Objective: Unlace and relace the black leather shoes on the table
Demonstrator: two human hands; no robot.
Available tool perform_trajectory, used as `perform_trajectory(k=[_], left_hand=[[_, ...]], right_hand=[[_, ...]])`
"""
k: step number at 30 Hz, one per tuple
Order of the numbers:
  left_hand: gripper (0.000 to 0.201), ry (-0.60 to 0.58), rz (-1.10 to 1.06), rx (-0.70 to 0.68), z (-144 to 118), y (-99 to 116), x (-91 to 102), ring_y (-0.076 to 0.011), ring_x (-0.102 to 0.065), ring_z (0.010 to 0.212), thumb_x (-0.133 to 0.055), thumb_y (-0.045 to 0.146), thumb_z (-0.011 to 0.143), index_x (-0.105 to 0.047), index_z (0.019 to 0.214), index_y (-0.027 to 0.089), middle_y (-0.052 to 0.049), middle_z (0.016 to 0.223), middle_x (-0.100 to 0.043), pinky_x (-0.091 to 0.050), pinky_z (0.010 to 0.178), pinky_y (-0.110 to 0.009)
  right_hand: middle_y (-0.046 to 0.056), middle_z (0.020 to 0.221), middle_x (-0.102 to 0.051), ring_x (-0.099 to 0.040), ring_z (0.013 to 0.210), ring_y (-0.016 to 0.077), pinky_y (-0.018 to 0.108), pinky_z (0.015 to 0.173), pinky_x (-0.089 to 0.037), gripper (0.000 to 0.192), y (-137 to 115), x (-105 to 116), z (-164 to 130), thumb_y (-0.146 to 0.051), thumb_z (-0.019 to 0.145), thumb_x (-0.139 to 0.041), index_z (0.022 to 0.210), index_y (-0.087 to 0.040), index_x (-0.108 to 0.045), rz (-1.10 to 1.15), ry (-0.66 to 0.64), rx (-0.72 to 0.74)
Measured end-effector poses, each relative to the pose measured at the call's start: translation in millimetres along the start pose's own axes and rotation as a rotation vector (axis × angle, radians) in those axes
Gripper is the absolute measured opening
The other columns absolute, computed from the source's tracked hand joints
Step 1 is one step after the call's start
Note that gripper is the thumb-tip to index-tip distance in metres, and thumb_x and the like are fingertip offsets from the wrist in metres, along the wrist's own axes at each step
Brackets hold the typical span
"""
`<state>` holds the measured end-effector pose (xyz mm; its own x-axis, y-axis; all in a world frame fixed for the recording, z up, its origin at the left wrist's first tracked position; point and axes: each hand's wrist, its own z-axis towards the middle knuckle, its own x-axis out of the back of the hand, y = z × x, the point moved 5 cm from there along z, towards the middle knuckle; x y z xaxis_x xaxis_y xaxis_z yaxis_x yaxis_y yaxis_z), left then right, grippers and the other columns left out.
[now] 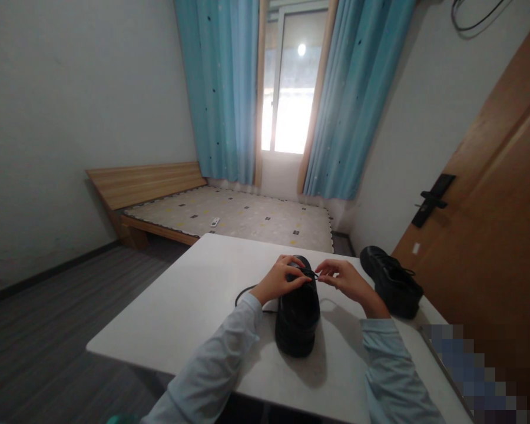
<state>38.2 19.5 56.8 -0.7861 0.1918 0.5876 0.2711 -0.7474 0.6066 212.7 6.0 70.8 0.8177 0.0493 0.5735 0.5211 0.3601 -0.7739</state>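
A black shoe (297, 318) stands upright on the white table, heel toward me and toe pointing away. Over its front, my left hand (282, 278) has thumb and fingers pinched on the black shoelace (310, 272). My right hand (341, 280) is closed on the lace from the other side, its fingertips close to those of my left. Both hands partly cover the lacing and the toe. A second black laced shoe (392, 282) rests near the table's right edge, beyond my right hand.
The white table (168, 306) reaches toward a bed (256, 218) with a small white object (215, 222) on it. A black cord (239, 294) curves over the table left of the shoe. A wooden door (481, 194) stands close on the right.
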Motion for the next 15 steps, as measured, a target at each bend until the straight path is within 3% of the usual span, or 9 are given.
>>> perform_trajectory(k=[11,15], left_hand=[[0.017,-0.017,-0.041,0.022,0.1,-0.1,-2.6,-0.0213,-0.052,0.105,-0.061,0.027,0.079,-0.073,0.091,0.026,-0.005,0.106,-0.061,-0.035,0.099,-0.037],[0.022,0.049,-0.049,0.053,0.4,0.3,-1.4,-0.0214,-0.053,0.100,-0.063,0.026,0.076,-0.070,0.097,0.024,-0.006,0.098,-0.062,-0.038,0.094,-0.036]], right_hand=[[0.001,0.056,-0.064,-0.054,0.049,0.0125,0.021,0.043,-0.037,0.017,-0.8,-8.2,-0.4,-0.030,0.063,-0.073,0.068,-0.016,-0.065,0.072,-0.025,-0.076],[0.001,0.051,-0.061,-0.051,0.046,0.0115,0.021,0.041,-0.034,0.024,1.2,-7.8,-0.4,-0.036,0.064,-0.072,0.059,-0.016,-0.062,0.034,-0.002,-0.093]])
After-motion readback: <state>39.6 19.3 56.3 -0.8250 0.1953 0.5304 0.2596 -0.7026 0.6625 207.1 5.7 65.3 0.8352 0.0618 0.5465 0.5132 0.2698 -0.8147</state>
